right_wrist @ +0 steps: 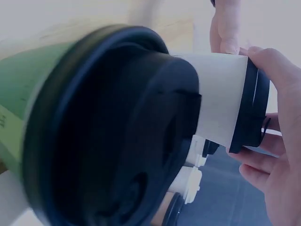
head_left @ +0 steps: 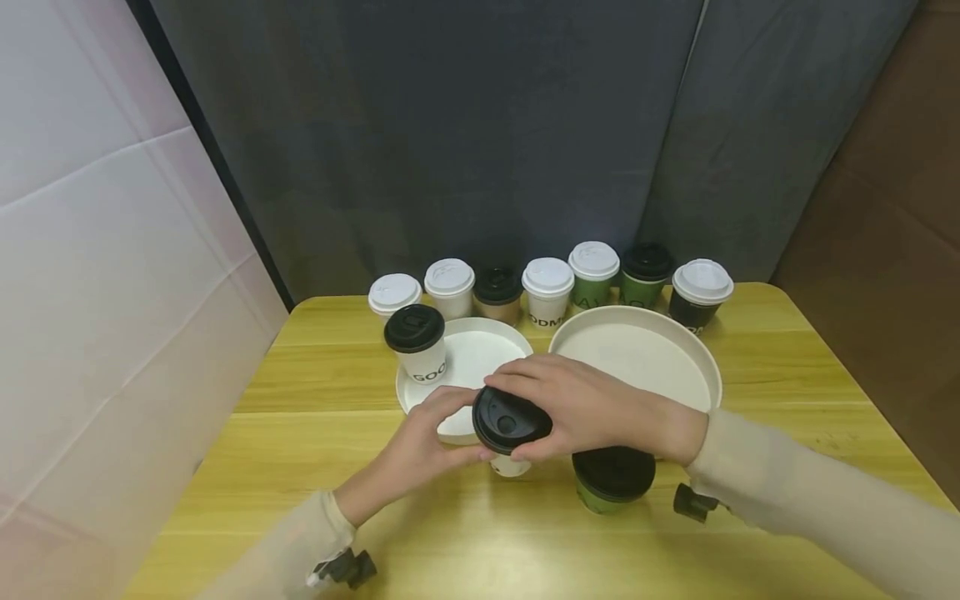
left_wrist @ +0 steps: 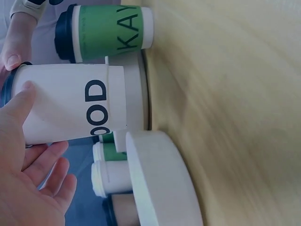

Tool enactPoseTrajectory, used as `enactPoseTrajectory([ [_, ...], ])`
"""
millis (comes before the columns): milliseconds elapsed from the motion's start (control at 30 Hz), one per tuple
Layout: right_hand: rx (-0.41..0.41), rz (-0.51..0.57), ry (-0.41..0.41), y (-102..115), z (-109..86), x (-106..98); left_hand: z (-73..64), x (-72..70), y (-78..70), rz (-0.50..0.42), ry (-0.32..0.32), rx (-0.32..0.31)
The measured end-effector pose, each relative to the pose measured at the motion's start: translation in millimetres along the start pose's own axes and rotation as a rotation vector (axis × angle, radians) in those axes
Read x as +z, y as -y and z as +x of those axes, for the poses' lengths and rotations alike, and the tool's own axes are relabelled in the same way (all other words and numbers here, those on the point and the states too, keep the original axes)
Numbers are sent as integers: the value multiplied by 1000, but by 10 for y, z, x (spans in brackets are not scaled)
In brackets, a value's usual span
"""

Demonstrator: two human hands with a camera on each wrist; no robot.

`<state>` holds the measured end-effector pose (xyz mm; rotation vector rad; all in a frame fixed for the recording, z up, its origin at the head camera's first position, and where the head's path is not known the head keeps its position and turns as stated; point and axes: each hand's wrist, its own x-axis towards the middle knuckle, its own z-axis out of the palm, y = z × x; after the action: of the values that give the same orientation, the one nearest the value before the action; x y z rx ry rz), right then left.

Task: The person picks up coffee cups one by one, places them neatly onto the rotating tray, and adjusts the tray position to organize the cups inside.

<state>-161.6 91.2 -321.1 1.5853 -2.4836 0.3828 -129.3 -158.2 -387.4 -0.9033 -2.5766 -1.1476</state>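
Note:
Both hands meet on one white paper cup with a black sip lid, held up over the table's middle. My left hand grips the cup's side near the lid, thumb on one face and fingers round the other. From the right, my right hand holds the lid's edge with fingers and thumb. Part of the word GOOD shows on the cup in the left wrist view. Close by the right wrist stands a green cup with a black lid, partly covered by the forearm in the head view.
A small white round tray bears another black-lidded white cup at its left. To its right lies a larger cream round tray. Several lidded cups, including a tan cup and a black cup, line the table's back edge.

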Motion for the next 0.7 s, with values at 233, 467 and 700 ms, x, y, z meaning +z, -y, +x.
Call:
enactPoseTrajectory([
  [233,15,15,-28,13,117,-42,5,-77,24,-13,-49,-26],
  [467,26,-14,-48,8,216,-45,19,-101,49,17,-118,-61],
  [700,51,-65,-49,34,344,-36,17,-140,99,-29,-153,-111],
])
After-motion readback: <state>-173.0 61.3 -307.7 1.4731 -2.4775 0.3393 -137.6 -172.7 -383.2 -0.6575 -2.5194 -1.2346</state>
